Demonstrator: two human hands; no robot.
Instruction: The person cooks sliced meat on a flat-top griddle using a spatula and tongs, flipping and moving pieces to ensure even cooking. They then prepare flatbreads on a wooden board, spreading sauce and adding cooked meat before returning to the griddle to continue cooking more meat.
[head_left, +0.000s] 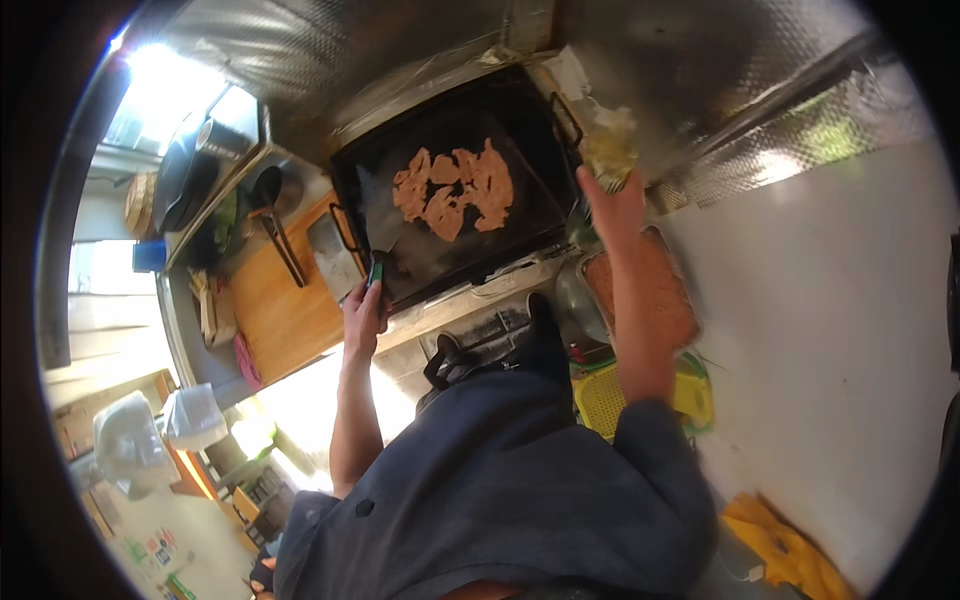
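Observation:
Several pieces of raw-looking meat (457, 187) lie spread over a black griddle (397, 277) in front of me. At its near left corner my left hand (365, 315) is closed around a utensil with a green and black handle (376, 271); its far end is hard to make out. My right hand (621, 206) is off the griddle's right side, beside a bottle or bag of yellowish contents (611, 142). Blur hides whether its fingers hold anything. Under my right forearm sits a metal tray of reddish meat (675, 300).
A wooden board (259, 322) lies left of the griddle, with tongs (286, 247) on it. Pans (187, 184) stand on a shelf beyond. At the right are a metal bowl (577, 300) and a yellow perforated basket (600, 397). The griddle has raised side handles (566, 120).

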